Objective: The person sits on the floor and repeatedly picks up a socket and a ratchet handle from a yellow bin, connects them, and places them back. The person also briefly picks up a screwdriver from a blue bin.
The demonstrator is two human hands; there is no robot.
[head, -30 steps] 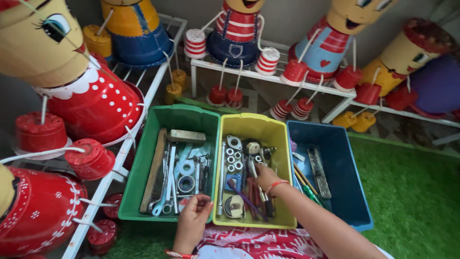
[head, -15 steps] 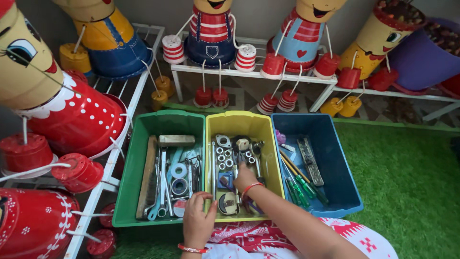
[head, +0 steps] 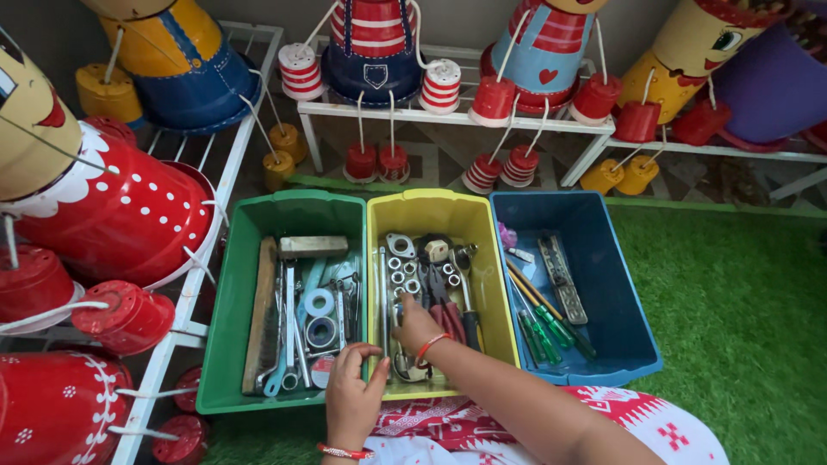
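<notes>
Reaching down into the yellow bin [head: 441, 211], the right hand [head: 416, 325] rests among the metal tools there, its fingers curled downward and close together onto the pieces beneath; whether they actually pinch one cannot be told, since the back of the hand hides the fingertips. An orange bangle [head: 428, 346] circles that wrist. Just ahead of the hand lie a row of sockets [head: 402, 269] and red-handled pliers [head: 448, 312].

The left hand [head: 353, 398] sits at the near edge of the green bin [head: 284, 213], thumb and fingers loosely bent and a little apart, the fingertips at the rim beside a roll of tape [head: 320, 331]. It appears to hold nothing. That bin also carries a hammer [head: 297, 248] with a wooden handle.

To the right stands the blue bin [head: 594, 215], holding green-handled screwdrivers [head: 541, 331]. All three bins stand side by side, touching, on green artificial turf [head: 741, 327].
</notes>
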